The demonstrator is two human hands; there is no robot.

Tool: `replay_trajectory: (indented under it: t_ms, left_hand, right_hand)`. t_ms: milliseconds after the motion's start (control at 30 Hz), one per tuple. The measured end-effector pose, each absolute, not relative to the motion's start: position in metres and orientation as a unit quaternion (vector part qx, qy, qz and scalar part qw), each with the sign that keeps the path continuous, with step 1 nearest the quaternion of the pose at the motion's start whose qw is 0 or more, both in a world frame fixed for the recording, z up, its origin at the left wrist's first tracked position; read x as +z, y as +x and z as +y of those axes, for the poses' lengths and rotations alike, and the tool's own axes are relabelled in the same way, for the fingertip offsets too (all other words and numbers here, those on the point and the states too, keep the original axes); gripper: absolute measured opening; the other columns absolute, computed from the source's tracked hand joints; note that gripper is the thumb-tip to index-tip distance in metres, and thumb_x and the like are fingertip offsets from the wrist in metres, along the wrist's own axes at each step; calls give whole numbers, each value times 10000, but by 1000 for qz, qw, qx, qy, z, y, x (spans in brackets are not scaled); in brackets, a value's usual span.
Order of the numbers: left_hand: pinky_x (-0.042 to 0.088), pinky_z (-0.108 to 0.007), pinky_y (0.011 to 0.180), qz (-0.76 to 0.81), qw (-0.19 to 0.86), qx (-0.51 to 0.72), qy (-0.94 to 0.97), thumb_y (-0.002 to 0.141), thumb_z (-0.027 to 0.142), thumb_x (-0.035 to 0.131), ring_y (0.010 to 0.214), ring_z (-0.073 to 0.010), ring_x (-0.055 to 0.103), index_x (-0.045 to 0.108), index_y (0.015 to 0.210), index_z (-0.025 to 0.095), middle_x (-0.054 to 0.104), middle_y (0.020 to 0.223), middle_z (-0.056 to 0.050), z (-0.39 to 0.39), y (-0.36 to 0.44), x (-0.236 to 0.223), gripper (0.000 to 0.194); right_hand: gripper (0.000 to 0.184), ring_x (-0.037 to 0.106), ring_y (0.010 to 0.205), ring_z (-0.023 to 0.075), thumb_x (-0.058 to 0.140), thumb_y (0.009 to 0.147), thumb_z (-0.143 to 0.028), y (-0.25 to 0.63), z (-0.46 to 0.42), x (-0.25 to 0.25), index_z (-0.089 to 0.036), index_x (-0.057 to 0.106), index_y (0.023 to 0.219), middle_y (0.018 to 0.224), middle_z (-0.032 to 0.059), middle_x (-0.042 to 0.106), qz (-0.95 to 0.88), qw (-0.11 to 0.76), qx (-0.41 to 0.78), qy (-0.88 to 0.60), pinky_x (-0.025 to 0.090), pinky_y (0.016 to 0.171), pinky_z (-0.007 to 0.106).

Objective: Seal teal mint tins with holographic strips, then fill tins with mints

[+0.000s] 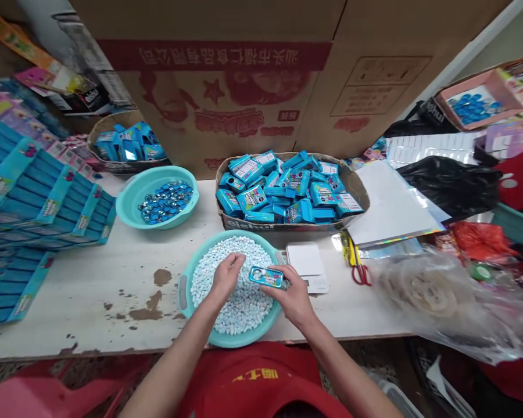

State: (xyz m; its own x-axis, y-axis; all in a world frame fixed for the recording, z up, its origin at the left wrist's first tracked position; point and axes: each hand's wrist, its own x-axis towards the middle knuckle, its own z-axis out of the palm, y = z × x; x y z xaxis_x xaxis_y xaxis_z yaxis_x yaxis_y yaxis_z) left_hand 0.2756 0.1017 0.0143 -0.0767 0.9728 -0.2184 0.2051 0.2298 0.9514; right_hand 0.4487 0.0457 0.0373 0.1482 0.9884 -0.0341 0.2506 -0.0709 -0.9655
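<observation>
A teal basin (187,293) full of small white candies stands at the table's near edge. My left hand (226,277) lies on the candy heap with its fingers curled into the candies. My right hand (290,297) grips a small blue tin (268,277) and holds it level just above the candies, close to my left fingertips. Behind the basin sits an open cardboard tray (357,188) piled with blue candy packs.
A second teal bowl (131,197) of blue wrapped pieces is at back left, stacked blue display boxes (39,197) on the left. A white scale (307,261), red-handled scissors (359,270), foil sheets (392,209), and plastic bags (448,302) lie to the right. A big carton (261,75) stands behind.
</observation>
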Motion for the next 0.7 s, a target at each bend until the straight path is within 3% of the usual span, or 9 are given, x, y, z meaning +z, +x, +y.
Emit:
replay_trajectory:
  t_ms: [100, 233, 367, 433, 500, 600, 700]
  left_hand:
    - [443, -400, 881, 646, 419, 356, 529, 749, 423, 589, 1024, -264, 581, 676, 873, 223, 678, 997, -72, 91, 269, -7, 250]
    - [462, -372, 870, 612, 430, 401, 528, 769, 385, 599, 1098, -245, 557, 631, 1084, 247, 617, 1178, -82, 78, 280, 7, 345]
    - [469, -317, 850, 526, 487, 368, 592, 745, 331, 630, 934, -207, 623, 707, 867, 255, 690, 974, -42, 78, 290, 27, 163]
    - [478, -319, 811, 575, 460, 376, 563, 781, 358, 578, 830, -203, 637, 693, 773, 240, 697, 840, -36, 81, 284, 23, 165]
    - [482, -340, 793, 632, 406, 356, 555, 816, 386, 519, 817, -216, 632, 671, 810, 233, 690, 837, -42, 83, 272, 10, 215]
    - [419, -424, 927, 657, 304, 241, 647, 830, 362, 490, 1060, -276, 568, 649, 972, 226, 659, 1075, -85, 82, 255, -17, 254]
    - [308, -497, 1022, 658, 204, 120, 715, 834, 401, 507, 1254, -324, 416, 588, 1165, 214, 517, 1328, -128, 76, 252, -39, 389]
  right_hand:
    - [350, 623, 912, 236, 784, 628, -371, 454, 44, 37, -235, 668, 930, 954, 47, 645, -513, 452, 410, -604, 505, 798, 366]
    - [311, 614, 907, 223, 772, 646, -310, 453, 46, 38, -234, 664, 927, 935, 38, 634, -545, 429, 393, -603, 495, 799, 349]
    - [271, 607, 880, 218, 752, 652, -259, 439, 48, 42, -235, 659, 906, 883, 29, 627, -581, 388, 357, -620, 491, 791, 348]
    - [270, 610, 855, 210, 763, 645, -275, 433, 47, 45, -233, 658, 890, 858, 21, 622, -585, 369, 358, -627, 494, 763, 332]
    - [295, 616, 833, 200, 785, 630, -306, 434, 44, 50, -232, 660, 887, 844, 14, 621, -587, 367, 381, -613, 495, 732, 310]
    - [328, 622, 860, 197, 785, 639, -338, 455, 41, 52, -232, 660, 922, 903, 24, 636, -561, 411, 403, -595, 499, 749, 303]
    - [357, 621, 881, 207, 751, 669, -370, 497, 49, 39, -219, 640, 973, 959, 43, 646, -490, 456, 374, -643, 499, 780, 328]
